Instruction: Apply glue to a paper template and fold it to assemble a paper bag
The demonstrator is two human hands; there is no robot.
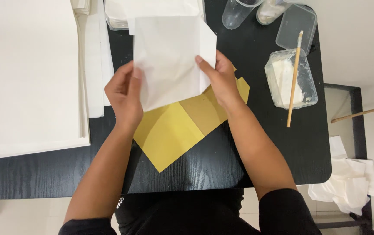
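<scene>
Both hands are up over the black bench [239, 165], pinching a folded white paper sheet [169, 56] between them. The left hand [124, 95] grips its left edge with thumb on top, and the right hand [222, 80] clamps the right edge. The sheet hangs just above a yellow and tan paper piece [174, 130] lying flat on the bench. Off to the right there's a clear plastic tub of white paste [289, 78] with a wooden-handled brush [294, 78] resting across it. A big stack of white paper [30, 74] sits on the left.
</scene>
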